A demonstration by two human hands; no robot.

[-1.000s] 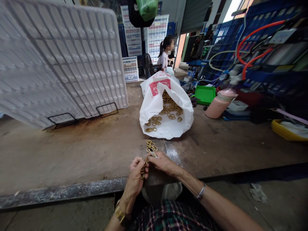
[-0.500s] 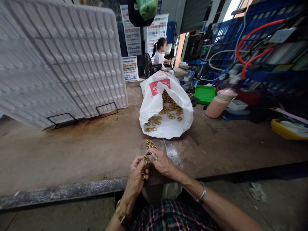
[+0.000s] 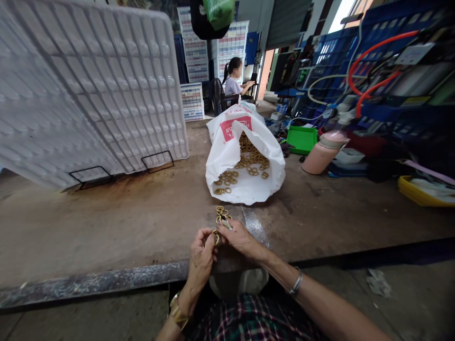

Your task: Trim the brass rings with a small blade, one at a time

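Observation:
My left hand [image 3: 202, 251] is closed on several brass-coloured rings [image 3: 216, 238] above the table's front edge. Its thumb and fingertips press them together, and the fingers hide part of them. Close beside it on the right, my right hand [image 3: 241, 238] grips a small pale object with a dark tip [image 3: 227, 225], whose kind I cannot make out. Its fingertips are near the rings in my left hand; whether they touch is unclear. Just beyond the hands lies a small pile of loose rings [image 3: 220, 210]. A white sack [image 3: 245, 189] lies behind it, mouth towards me, with many more rings inside.
Ribbed translucent plastic trays [image 3: 135, 94] stand on the left, near black wire stands [image 3: 158, 162]. To the right are a green tray [image 3: 301, 140], a pink bottle [image 3: 322, 154] and a yellow tray [image 3: 423, 193]. A person [image 3: 232, 85] sits beyond the table [image 3: 106, 227].
The rings that hung below my left fingers are now out of sight as that hand has turned. The pale object in my right hand has tilted. In the background, the person's arms have shifted.

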